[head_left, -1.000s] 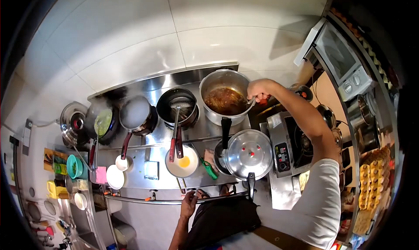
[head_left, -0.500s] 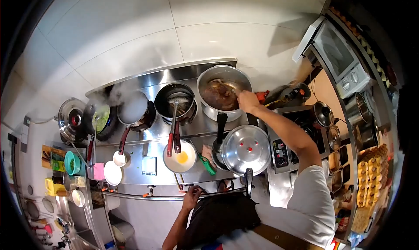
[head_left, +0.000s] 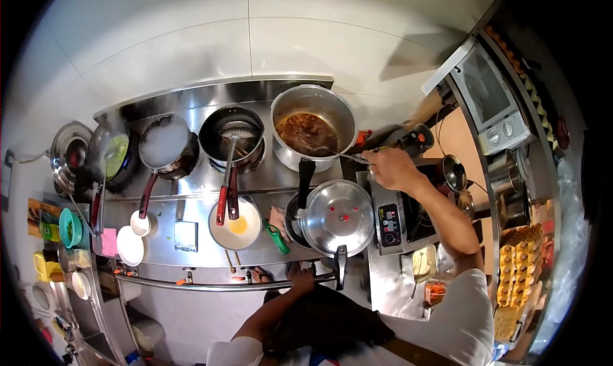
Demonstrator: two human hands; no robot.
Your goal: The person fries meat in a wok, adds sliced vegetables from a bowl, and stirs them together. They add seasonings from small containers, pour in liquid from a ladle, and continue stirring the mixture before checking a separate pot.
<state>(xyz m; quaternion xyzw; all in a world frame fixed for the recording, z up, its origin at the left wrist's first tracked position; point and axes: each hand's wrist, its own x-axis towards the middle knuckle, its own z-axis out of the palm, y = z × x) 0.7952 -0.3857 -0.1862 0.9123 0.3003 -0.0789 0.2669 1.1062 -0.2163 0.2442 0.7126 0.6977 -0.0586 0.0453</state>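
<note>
My right hand (head_left: 393,167) is closed around the handle of a metal utensil (head_left: 345,154), which reaches over the rim of a tall silver pot (head_left: 345,118). Brown sauce (head_left: 308,133) with chunks lies inside the pot. At the front rail (head_left: 223,289) of the stove, my left hand (head_left: 302,278) has its fingers on a dark knob. Between my hands stands a pressure cooker with a silver lid (head_left: 338,218) and black handles. A pale pan (head_left: 225,237) holding an egg yolk (head_left: 239,225) sits left of it.
Farther left are a dark pot with tongs (head_left: 231,174), a steaming pot (head_left: 167,144) and a pan of green food (head_left: 117,155). An induction cooker (head_left: 389,223) stands to the right, a microwave (head_left: 488,91) beyond it. Egg trays (head_left: 519,273) are at the far right.
My right hand has drawn back from over the pot to its right side, with the utensil now visible. My left hand has shifted right along the rail. The view has also shifted right.
</note>
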